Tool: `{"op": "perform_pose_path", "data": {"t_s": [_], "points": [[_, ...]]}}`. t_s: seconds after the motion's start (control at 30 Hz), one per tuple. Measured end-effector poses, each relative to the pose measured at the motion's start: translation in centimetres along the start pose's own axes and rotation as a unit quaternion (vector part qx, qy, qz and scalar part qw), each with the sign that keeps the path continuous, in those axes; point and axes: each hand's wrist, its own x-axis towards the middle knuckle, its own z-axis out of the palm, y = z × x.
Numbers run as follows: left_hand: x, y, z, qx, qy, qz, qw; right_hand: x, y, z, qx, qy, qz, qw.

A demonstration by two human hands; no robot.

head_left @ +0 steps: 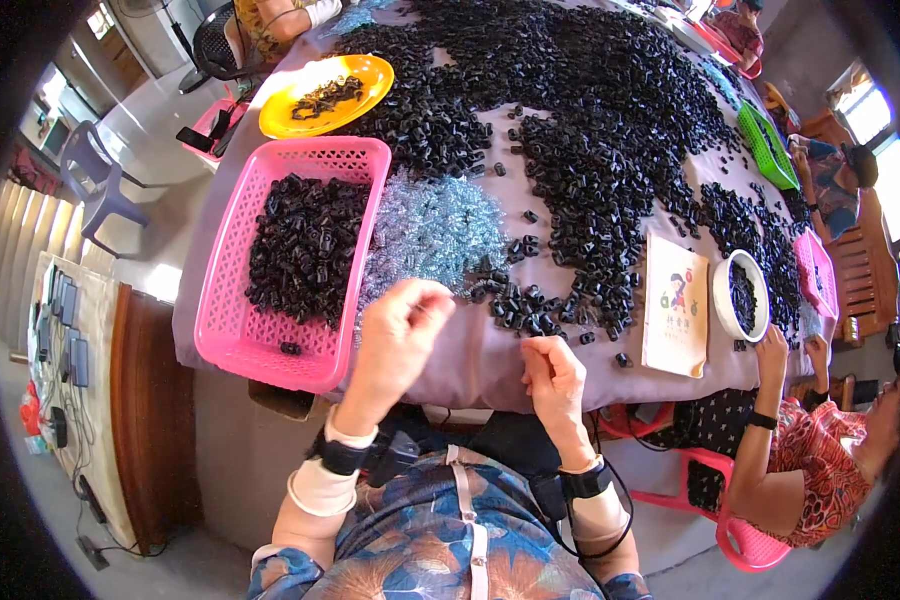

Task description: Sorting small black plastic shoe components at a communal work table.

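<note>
My left hand (402, 335) is raised over the table's near edge, beside a pink perforated basket (260, 357). Its thumb and fingers are pinched together; what is between them, if anything, is too small to make out. Small black plastic parts (310, 245) lie in the basket. Just beyond that hand is a heap of clear bluish plastic pieces (440, 225). My right hand (557, 378) is low at the cloth's front edge, fingers curled and closed, their contents hidden. A loose cluster of black parts (530, 312) lies right in front of it.
Black parts (610, 110) cover much of the table's grey-mauve cloth (460, 365). A yellow plate (277, 117) stands far left. To the right are a booklet (675, 320) and a white bowl (721, 295). A co-worker's hand (772, 357) is beside the bowl; other people sit around the table.
</note>
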Motion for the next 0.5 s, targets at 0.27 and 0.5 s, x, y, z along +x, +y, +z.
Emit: {"op": "perform_pose_path", "data": {"t_s": [0.27, 0.5], "points": [[0.8, -1.6, 4.8, 0.116, -0.063, 0.064, 0.989, 0.0, 0.0, 0.3, -0.083, -0.002, -0.087, 0.993], [0.5, -2.7, 6.6, 0.179, -0.074, 0.098, 0.976, -0.3, -1.0, -0.3, -0.102, -0.009, -0.108, 0.989]]}}
